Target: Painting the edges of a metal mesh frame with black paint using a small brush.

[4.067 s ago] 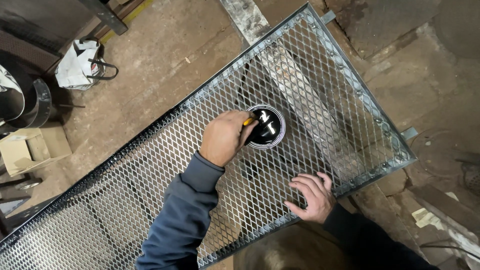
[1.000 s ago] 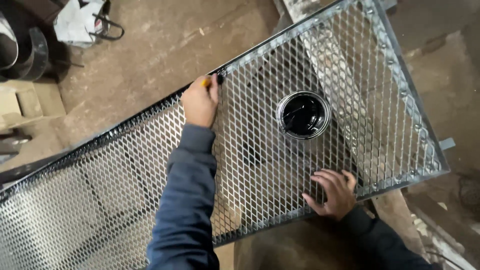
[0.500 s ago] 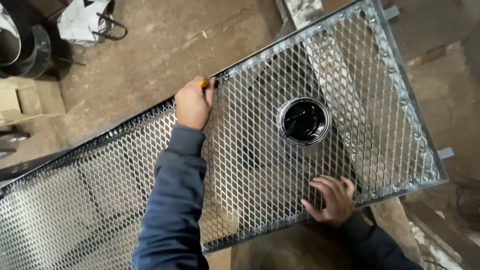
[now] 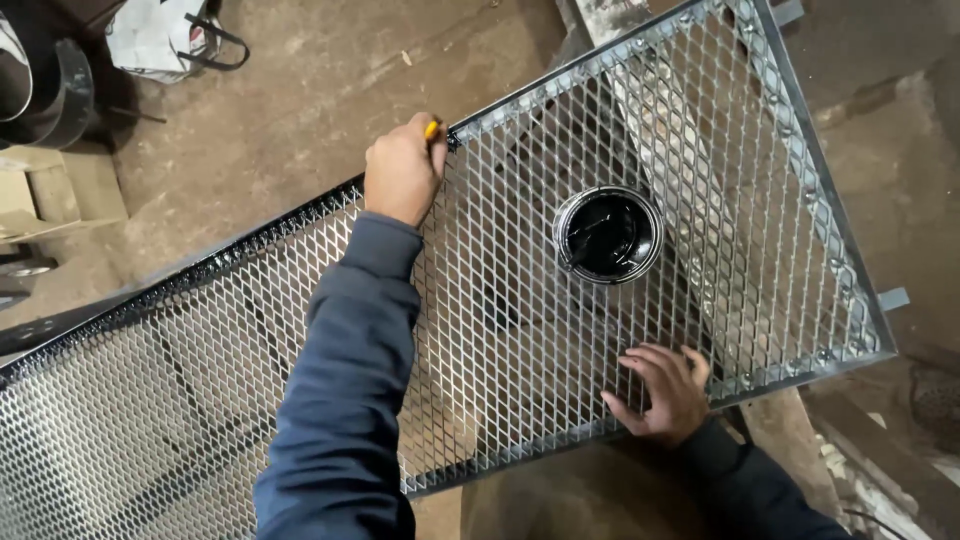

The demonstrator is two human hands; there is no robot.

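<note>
A long metal frame filled with expanded mesh (image 4: pixel 520 330) lies flat across the view. My left hand (image 4: pixel 402 172) is closed around a yellow-handled brush (image 4: pixel 432 129) at the frame's far edge, where the rail to the left looks black and the rail to the right bare grey. My right hand (image 4: pixel 665 390) rests flat, fingers spread, on the mesh near the frame's near edge. An open round tin of black paint (image 4: pixel 607 235) stands on the mesh between my hands, nearer the right one.
A dirt floor lies under and around the frame. A white bag with black handles (image 4: pixel 160 40) sits at top left, beside black pipe sections (image 4: pixel 40 90) and a cardboard box (image 4: pixel 60 195). Rubble and stones (image 4: pixel 900 430) lie at the lower right.
My left hand left the paint tin and moved with the brush to the frame's far edge, then slid a little along it. My right hand stayed pressed on the mesh.
</note>
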